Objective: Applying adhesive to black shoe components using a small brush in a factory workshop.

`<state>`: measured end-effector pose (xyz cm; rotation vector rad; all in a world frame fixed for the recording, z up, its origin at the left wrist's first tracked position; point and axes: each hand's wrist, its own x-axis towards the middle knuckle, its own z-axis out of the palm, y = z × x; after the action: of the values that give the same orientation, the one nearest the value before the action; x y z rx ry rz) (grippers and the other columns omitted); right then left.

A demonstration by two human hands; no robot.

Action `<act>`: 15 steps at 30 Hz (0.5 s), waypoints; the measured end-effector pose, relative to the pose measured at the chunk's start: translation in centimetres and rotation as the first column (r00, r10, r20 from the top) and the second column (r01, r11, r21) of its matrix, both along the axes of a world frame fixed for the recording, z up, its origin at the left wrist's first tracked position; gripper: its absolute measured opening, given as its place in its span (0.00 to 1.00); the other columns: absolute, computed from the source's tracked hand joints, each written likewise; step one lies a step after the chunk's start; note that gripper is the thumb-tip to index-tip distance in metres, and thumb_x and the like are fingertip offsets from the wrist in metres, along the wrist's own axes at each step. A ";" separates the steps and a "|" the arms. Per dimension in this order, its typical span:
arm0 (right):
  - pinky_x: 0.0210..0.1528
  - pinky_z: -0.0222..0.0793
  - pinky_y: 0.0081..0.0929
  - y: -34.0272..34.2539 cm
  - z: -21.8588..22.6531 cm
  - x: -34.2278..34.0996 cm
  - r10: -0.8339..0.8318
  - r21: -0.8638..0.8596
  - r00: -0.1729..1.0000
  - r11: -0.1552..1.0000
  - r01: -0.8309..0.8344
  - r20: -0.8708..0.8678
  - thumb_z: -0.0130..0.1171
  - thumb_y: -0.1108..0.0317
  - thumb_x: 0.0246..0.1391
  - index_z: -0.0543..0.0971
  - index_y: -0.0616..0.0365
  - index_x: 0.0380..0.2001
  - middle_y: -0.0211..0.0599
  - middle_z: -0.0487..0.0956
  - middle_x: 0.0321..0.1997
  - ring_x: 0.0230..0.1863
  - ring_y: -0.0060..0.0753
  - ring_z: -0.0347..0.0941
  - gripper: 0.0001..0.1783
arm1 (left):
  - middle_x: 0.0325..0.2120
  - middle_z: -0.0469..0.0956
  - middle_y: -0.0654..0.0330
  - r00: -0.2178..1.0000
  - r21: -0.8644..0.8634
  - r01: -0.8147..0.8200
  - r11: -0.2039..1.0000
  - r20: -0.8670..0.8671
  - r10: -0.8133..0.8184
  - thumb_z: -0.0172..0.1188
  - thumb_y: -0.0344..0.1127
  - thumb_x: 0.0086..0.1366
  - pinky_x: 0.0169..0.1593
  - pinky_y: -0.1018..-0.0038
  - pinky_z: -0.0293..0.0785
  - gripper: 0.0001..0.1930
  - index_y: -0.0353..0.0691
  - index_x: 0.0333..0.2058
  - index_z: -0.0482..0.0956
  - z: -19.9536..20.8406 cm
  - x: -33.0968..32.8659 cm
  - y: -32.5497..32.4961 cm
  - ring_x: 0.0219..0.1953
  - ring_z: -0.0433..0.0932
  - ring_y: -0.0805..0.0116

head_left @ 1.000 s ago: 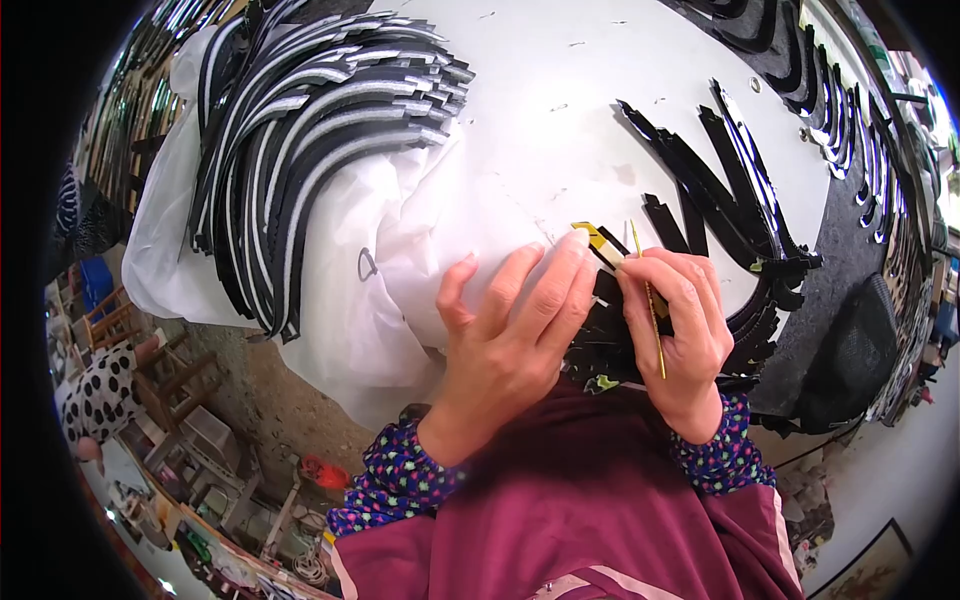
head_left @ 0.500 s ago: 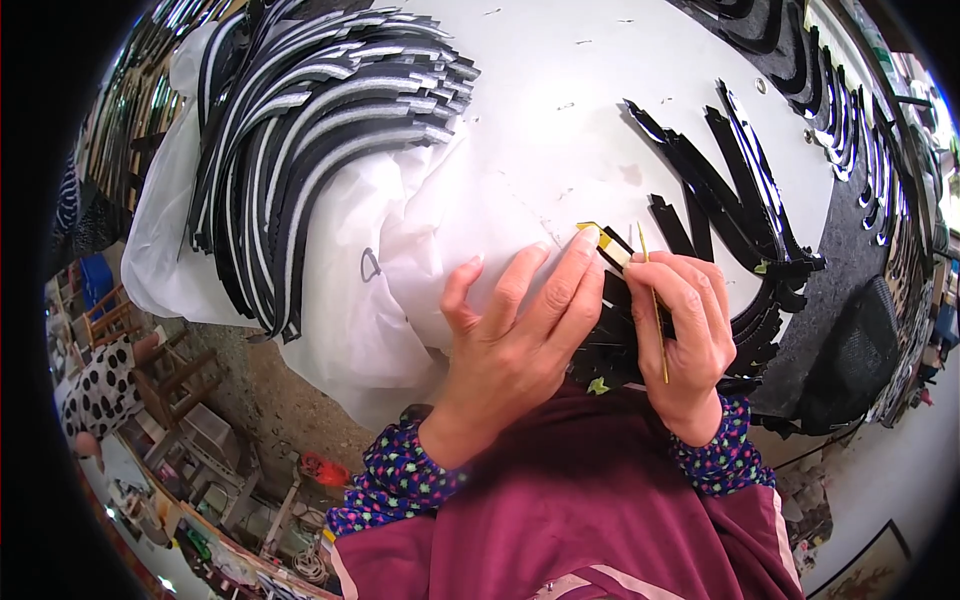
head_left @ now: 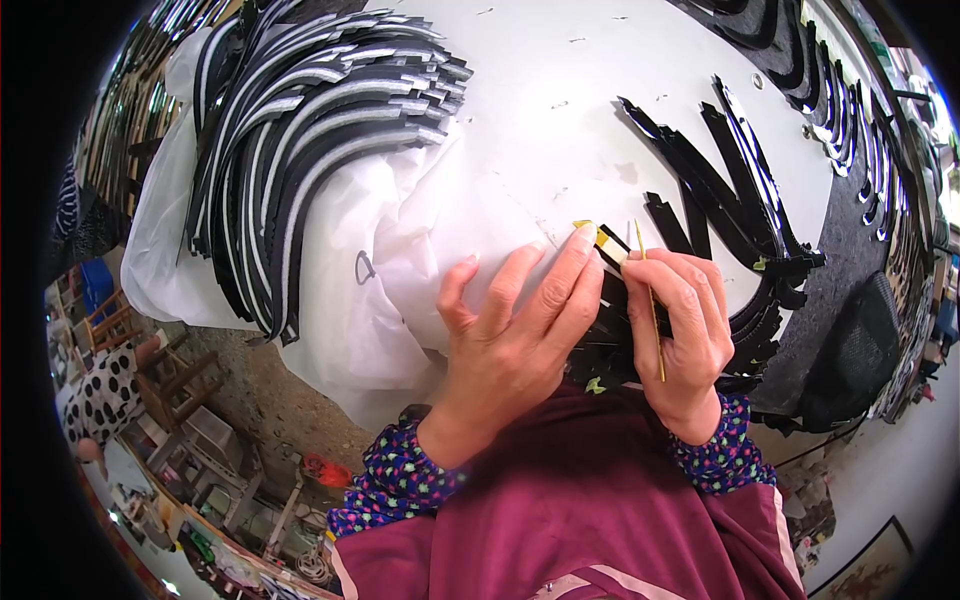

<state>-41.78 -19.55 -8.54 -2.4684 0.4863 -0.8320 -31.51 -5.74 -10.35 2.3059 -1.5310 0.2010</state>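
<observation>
At the front of the white table, my left hand [head_left: 510, 345] lies with its fingers spread. Its index fingertip presses on a dark strip's end [head_left: 612, 247] that shows a yellow edge and a pale patch. My right hand [head_left: 685, 325] is closed in a pinch around a thin yellow stick [head_left: 657, 345], held slanted, its upper end beside that strip end. The right fingertips are close to the pale patch; whether they also grip the strip cannot be seen. More black strips [head_left: 700, 180] fan out beyond my right hand, and others lie partly hidden below both hands.
A thick pile of curved black strips with white bands [head_left: 310, 130] covers the table's left side, partly on a crumpled white sheet [head_left: 350, 270]. Rows of black strips hang at the far right. A black mesh thing [head_left: 855, 355] sits by the right edge. Wooden stools [head_left: 175, 375] stand lower left.
Both hands keep nearly the same pose at the strip end. The whole view has shifted very slightly, and the stick's tilt barely differs.
</observation>
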 end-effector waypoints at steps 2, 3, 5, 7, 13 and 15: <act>0.39 0.76 0.34 0.0 -0.1 0.0 -0.001 0.000 1.000 1.000 0.001 -0.001 0.67 0.88 0.43 0.81 0.66 0.40 0.45 0.81 0.38 0.38 0.46 0.78 0.18 | 0.59 0.77 0.74 1.000 0.002 -0.001 1.000 -0.002 0.001 0.54 0.35 0.66 0.65 0.56 0.51 0.16 0.54 0.51 0.81 0.0 0.0 0.0 0.57 0.70 0.72; 0.39 0.76 0.34 0.0 -0.1 0.0 -0.001 0.000 1.000 1.000 0.001 -0.002 0.67 0.88 0.43 0.81 0.66 0.41 0.45 0.81 0.39 0.38 0.46 0.78 0.18 | 0.59 0.77 0.74 1.000 0.005 -0.002 1.000 -0.004 0.002 0.54 0.35 0.66 0.65 0.56 0.51 0.16 0.54 0.51 0.81 0.1 0.0 0.0 0.57 0.70 0.72; 0.39 0.76 0.34 0.0 -0.1 -0.1 -0.001 0.000 1.000 1.000 0.001 -0.006 0.67 0.88 0.43 0.81 0.66 0.41 0.45 0.81 0.39 0.38 0.46 0.78 0.18 | 0.59 0.77 0.74 1.000 0.004 -0.002 1.000 -0.004 0.002 0.54 0.35 0.66 0.65 0.56 0.51 0.16 0.54 0.51 0.82 0.1 0.0 0.0 0.56 0.70 0.72; 0.39 0.76 0.34 0.0 -0.1 -0.1 -0.002 -0.001 1.000 1.000 0.002 -0.010 0.67 0.88 0.43 0.81 0.66 0.41 0.45 0.81 0.39 0.38 0.46 0.78 0.19 | 0.59 0.77 0.74 1.000 0.002 -0.001 1.000 -0.005 0.001 0.54 0.35 0.66 0.65 0.56 0.51 0.16 0.54 0.51 0.82 0.1 0.0 -0.1 0.56 0.70 0.72; 0.40 0.76 0.34 0.1 -0.3 -0.1 -0.005 0.010 1.000 1.000 0.005 -0.002 0.66 0.88 0.42 0.81 0.66 0.41 0.45 0.81 0.39 0.39 0.46 0.78 0.19 | 0.58 0.77 0.75 1.000 -0.002 -0.007 1.000 -0.013 0.007 0.54 0.34 0.66 0.66 0.55 0.51 0.16 0.54 0.51 0.82 0.0 0.0 -0.1 0.56 0.71 0.72; 0.40 0.76 0.34 0.1 -0.2 -0.1 -0.007 0.008 1.000 1.000 0.007 -0.001 0.66 0.88 0.42 0.81 0.66 0.41 0.44 0.81 0.39 0.38 0.46 0.78 0.19 | 0.58 0.77 0.75 1.000 -0.009 -0.008 1.000 -0.013 0.008 0.54 0.34 0.66 0.66 0.55 0.50 0.16 0.55 0.51 0.82 -0.1 0.0 -0.1 0.55 0.71 0.72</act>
<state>-41.89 -19.46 -8.79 -2.4616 0.4975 -0.8304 -31.51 -5.88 -10.41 2.3022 -1.5121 0.1944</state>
